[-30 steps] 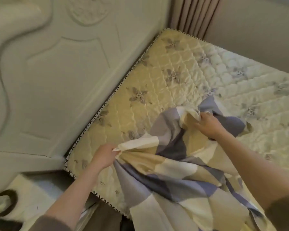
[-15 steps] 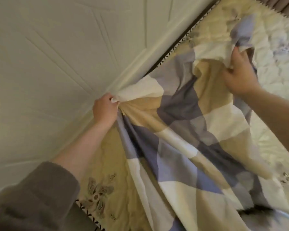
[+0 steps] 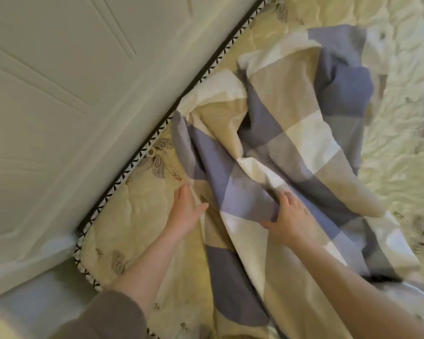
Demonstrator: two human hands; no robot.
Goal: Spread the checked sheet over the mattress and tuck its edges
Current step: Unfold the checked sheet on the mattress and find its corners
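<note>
The checked sheet (image 3: 287, 133), in blue, beige and white squares, lies bunched and wrinkled on the quilted cream mattress (image 3: 132, 216), with its upper end near the headboard edge. My left hand (image 3: 185, 212) lies flat with straight fingers at the sheet's left border, partly on the bare mattress. My right hand (image 3: 290, 217) grips a raised fold of the sheet between thumb and curled fingers, near the sheet's middle. Much of the mattress to the left and right of the sheet is uncovered.
A pale carved headboard (image 3: 59, 106) runs diagonally along the mattress's upper left side, right against its black-and-white piped edge (image 3: 142, 152). The mattress corner (image 3: 80, 250) sits at lower left, with pale floor beside it.
Both hands let go of the sheet's top end by the headboard and came back toward me. The left now lies flat at the sheet's border; the right holds a fold lower down.
</note>
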